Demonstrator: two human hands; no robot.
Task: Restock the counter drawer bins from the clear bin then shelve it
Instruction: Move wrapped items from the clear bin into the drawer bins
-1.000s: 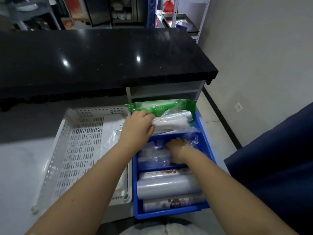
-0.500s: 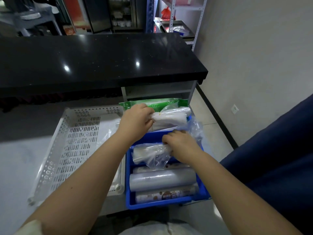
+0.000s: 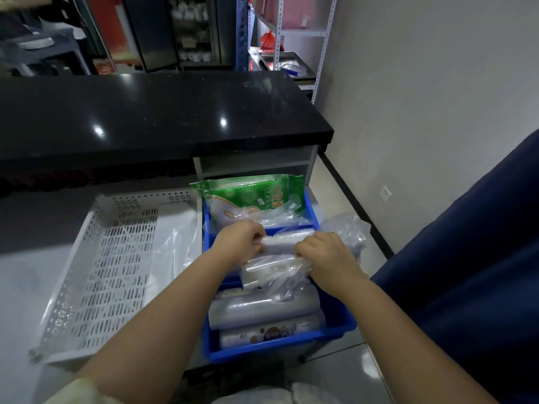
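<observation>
A shop's service area, seen from behind its counter. A black stone countertop [image 3: 151, 118] fronts metal shelving [image 3: 294, 30] and a glass-door cabinet [image 3: 186, 30].

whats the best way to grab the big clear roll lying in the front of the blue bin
Take the clear roll around its middle, from above, fingers wrapping across its width. It lies on its side across the blue bin, ends close to the walls, another roll tight in front, so the top looks like the freest side.
</observation>
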